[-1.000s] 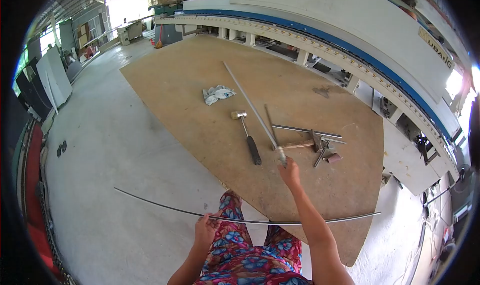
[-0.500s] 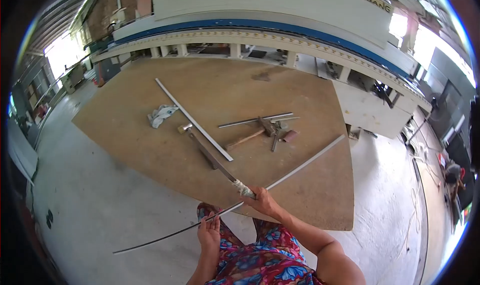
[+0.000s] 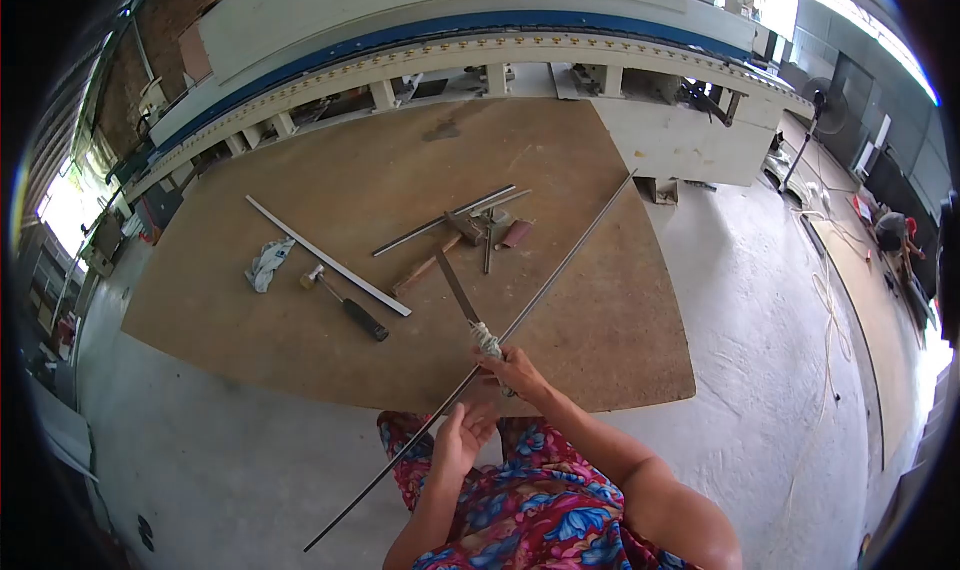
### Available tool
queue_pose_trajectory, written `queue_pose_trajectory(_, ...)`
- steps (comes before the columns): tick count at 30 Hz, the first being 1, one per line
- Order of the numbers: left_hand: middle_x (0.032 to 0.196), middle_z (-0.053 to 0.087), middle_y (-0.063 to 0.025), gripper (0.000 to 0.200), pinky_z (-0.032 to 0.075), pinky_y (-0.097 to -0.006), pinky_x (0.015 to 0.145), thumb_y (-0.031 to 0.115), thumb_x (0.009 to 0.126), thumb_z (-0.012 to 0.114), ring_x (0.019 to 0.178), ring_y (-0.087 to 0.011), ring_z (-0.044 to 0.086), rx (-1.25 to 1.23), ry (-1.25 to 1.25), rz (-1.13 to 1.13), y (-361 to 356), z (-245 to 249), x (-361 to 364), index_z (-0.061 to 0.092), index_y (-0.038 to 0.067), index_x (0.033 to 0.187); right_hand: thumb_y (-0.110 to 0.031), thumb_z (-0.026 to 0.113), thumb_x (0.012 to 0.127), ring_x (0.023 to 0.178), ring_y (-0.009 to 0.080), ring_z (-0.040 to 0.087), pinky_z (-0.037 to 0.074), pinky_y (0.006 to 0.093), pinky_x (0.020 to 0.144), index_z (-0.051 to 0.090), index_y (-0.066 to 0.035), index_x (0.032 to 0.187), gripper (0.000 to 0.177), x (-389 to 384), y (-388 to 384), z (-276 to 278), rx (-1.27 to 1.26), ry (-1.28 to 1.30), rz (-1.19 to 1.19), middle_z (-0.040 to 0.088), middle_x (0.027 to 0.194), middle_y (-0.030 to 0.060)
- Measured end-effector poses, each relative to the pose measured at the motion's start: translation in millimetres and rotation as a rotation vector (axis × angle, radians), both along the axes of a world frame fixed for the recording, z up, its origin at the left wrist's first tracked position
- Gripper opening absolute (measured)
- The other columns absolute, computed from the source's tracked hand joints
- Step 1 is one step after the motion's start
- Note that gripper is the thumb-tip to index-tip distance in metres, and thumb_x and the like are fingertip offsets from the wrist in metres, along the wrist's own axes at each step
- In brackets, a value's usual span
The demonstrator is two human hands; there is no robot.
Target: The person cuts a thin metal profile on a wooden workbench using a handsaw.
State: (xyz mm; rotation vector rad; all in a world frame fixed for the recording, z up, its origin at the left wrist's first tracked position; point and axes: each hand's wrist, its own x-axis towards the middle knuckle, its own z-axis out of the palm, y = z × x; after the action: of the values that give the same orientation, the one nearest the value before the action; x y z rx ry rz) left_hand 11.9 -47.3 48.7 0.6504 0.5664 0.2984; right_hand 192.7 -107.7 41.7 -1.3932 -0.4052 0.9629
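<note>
My right hand (image 3: 515,372) is closed round the cloth-wrapped handle of a flat metal blade (image 3: 457,288), which points up and left over the brown board (image 3: 560,370). A long thin metal strip (image 3: 562,272) runs diagonally from the board's right part, past my right hand, down to the lower left. Beside the strip, my left hand (image 3: 466,436) has its fingers apart, palm turned up, with the strip by its thumb side. Left of the blade lie a white flat bar (image 3: 330,256), a crumpled rag (image 3: 267,266) and a small black-handled hammer (image 3: 350,307).
A wooden-handled hammer (image 3: 428,266), short metal rods (image 3: 445,220) and a dark red block (image 3: 517,234) lie mid-board. A long machine (image 3: 660,138) with a blue stripe stands behind. A fan (image 3: 820,108) and a loose cable (image 3: 828,315) are at the right.
The view has shifted right. The strip has turned more steeply, its near end lower. My left hand has moved right, toward my right hand, and its fingers have spread.
</note>
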Motion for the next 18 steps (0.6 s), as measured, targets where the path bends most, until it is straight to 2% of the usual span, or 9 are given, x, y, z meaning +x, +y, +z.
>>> queue_pose_trajectory(2, 0.134, 0.052, -0.0136, 0.048, 0.045, -0.0396, 0.095, 0.030, 0.098, 0.057, 0.115, -0.0267, 0.055, 0.298, 0.100, -0.224, -3.5, 39.7, -23.6, 0.044, 0.003, 0.135, -0.025, 0.064, 0.092, 0.087, 0.0139, 0.063, 0.055, 0.0304, 0.078, 0.062, -0.005, 0.122, 0.035, 11.2, -1.0, -13.8, -0.038, -0.009, -0.017, 0.065, 0.101, 0.0028)
queue_pose_trajectory(4, 0.136, 0.051, -0.0147, 0.052, 0.044, -0.0403, 0.097, 0.024, 0.091, 0.065, 0.115, -0.0291, 0.055, 0.877, 0.196, -0.199, -1.8, 57.1, -54.9, 0.046, 0.003, 0.135, -0.025, 0.064, 0.092, 0.087, 0.0141, 0.064, 0.055, 0.0308, 0.077, 0.062, -0.006, 0.121, 0.035, 17.9, -6.4, -0.8, -0.040, 0.001, -0.050, 0.066, 0.101, 0.0031)
queue_pose_trajectory(5, 0.136, 0.051, -0.0153, 0.055, 0.044, -0.0406, 0.097, 0.021, 0.088, 0.069, 0.116, -0.0303, 0.055, 1.166, 0.243, -0.185, 0.0, 66.1, -69.8, 0.047, 0.003, 0.135, -0.025, 0.064, 0.092, 0.087, 0.0142, 0.064, 0.055, 0.0309, 0.076, 0.063, -0.006, 0.120, 0.034, 22.8, -8.7, 4.7, -0.043, 0.007, -0.065, 0.066, 0.101, 0.0033)
queue_pose_trajectory(8, 0.126, 0.058, -0.0173, 0.053, 0.044, -0.0424, 0.097, 0.014, 0.079, 0.075, 0.112, -0.0342, 0.057, 2.047, 0.586, 0.106, 10.3, 104.9, -98.5, 0.056, 0.004, 0.127, -0.024, 0.063, 0.092, 0.084, 0.0131, 0.063, 0.054, 0.0306, 0.073, 0.064, -0.006, 0.119, 0.033, 41.6, -11.0, 6.0, -0.021, -0.039, -0.140, 0.066, 0.099, 0.0033)
queue_pose_trajectory(11, 0.120, 0.061, -0.0195, 0.047, 0.046, -0.0427, 0.094, 0.012, 0.078, 0.073, 0.111, -0.0363, 0.057, 1.952, 0.968, 0.015, 23.7, 88.5, -142.0, 0.059, 0.003, 0.123, -0.024, 0.064, 0.092, 0.082, 0.0126, 0.063, 0.053, 0.0294, 0.070, 0.064, -0.007, 0.118, 0.032, 65.1, -11.2, 3.3, -0.030, -0.100, -0.168, 0.066, 0.096, 0.0031)
queue_pose_trajectory(14, 0.111, 0.063, -0.0196, 0.040, 0.046, -0.0421, 0.090, 0.015, 0.083, 0.069, 0.108, -0.0348, 0.058, 1.564, 0.988, -0.092, 32.9, 71.3, -172.6, 0.060, 0.001, 0.119, -0.025, 0.065, 0.091, 0.079, 0.0122, 0.063, 0.052, 0.0285, 0.068, 0.064, -0.008, 0.118, 0.032, 84.1, -8.3, 14.0, -0.090, -0.093, -0.206, 0.066, 0.094, 0.0026)
queue_pose_trajectory(17, 0.102, 0.066, -0.0205, 0.030, 0.050, -0.0419, 0.080, 0.011, 0.086, 0.065, 0.096, -0.0373, 0.063, 1.496, 0.825, -0.077, 28.0, 57.0, -175.6, 0.063, 0.000, 0.114, -0.023, 0.064, 0.092, 0.077, 0.0125, 0.063, 0.051, 0.0272, 0.065, 0.064, -0.009, 0.119, 0.030, 103.3, -2.7, 11.5, -0.132, -0.111, -0.240, 0.065, 0.093, 0.0023)
queue_pose_trajectory(18, 0.098, 0.066, -0.0206, 0.028, 0.050, -0.0424, 0.077, 0.011, 0.087, 0.064, 0.092, -0.0378, 0.063, 1.547, 0.781, -0.049, 26.4, 51.0, -171.3, 0.063, 0.000, 0.113, -0.022, 0.063, 0.092, 0.076, 0.0126, 0.063, 0.051, 0.0272, 0.064, 0.064, -0.009, 0.119, 0.030, 109.6, -1.7, 10.3, -0.121, -0.107, -0.255, 0.065, 0.093, 0.0022)
